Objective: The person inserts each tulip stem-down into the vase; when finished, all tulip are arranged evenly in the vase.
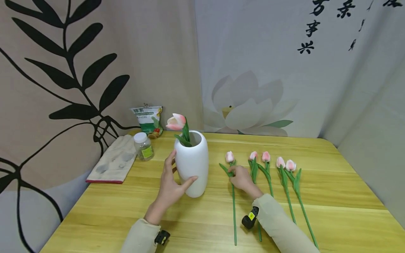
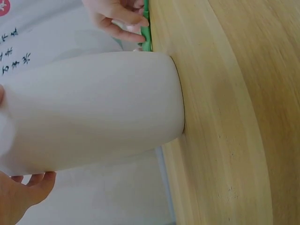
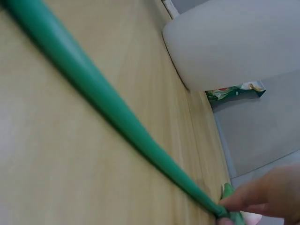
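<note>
One tulip [image 1: 176, 122] stands in the white vase [image 1: 193, 168], its bloom leaning out over the left of the rim; how deep the stem reaches I cannot tell, since the wall hides it. The vase is upright on the bench [image 1: 341, 168], and my left hand [image 1: 172, 182] holds it, thumb across the front and fingers round its left side. Right of the vase lies the nearest tulip [image 1: 233, 200]; my right hand [image 1: 243, 178] pinches it just below the bloom, among the leaves. Its stem appears to lie along the bench, so I judge the grip made and the lifting not yet done.

Farther right of the vase come the middle pair of tulips [image 1: 254, 168], partly behind my forearm, then the outer pair of tulips [image 1: 296, 182]. By my count that makes one flower in, one between my fingers and four left lying, so the work looks barely begun. Left of the vase, farther back, are a white-capped jar [image 1: 144, 147], a snack bag [image 1: 150, 121] and a pale cloth [image 1: 114, 160], seemingly no part of it.
</note>
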{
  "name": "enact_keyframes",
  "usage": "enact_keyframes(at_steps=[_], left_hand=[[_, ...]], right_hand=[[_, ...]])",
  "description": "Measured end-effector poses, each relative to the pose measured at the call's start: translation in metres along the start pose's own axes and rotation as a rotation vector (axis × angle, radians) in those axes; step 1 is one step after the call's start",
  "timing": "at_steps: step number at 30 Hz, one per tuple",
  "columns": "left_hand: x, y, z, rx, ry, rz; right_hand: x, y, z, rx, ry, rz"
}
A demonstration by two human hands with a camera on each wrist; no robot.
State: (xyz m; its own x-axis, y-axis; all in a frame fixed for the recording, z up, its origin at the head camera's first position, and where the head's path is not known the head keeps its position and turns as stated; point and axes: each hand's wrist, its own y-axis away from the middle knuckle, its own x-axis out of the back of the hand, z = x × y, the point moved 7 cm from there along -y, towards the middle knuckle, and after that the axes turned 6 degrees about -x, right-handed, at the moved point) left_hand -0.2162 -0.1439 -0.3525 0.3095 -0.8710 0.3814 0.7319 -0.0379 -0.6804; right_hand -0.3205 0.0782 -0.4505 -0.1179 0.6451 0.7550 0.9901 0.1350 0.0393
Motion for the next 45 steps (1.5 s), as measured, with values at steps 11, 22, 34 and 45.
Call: enact_keyframes(at_steps=[11, 22, 34, 45], left_hand=[[0.0, 0.0, 0.0, 0.001, -0.009, -0.01], [0.001, -0.001, 0.0, -0.01, -0.008, -0.003], [0.0, -0.001, 0.001, -0.009, 0.014, -0.001], [0.001, -0.003, 0.008, 0.041, -0.003, -0.018]], right_hand=[[0.02, -0.003, -0.014, 0.065, -0.165, 0.09], [0.129, 0.01, -0.121, 0.442, -0.266, 0.317], [0.245, 0.066, -0.249, 0.86, -0.494, 0.698], [0.247, 0.078, -0.275, 0.915, -0.432, 0.822]])
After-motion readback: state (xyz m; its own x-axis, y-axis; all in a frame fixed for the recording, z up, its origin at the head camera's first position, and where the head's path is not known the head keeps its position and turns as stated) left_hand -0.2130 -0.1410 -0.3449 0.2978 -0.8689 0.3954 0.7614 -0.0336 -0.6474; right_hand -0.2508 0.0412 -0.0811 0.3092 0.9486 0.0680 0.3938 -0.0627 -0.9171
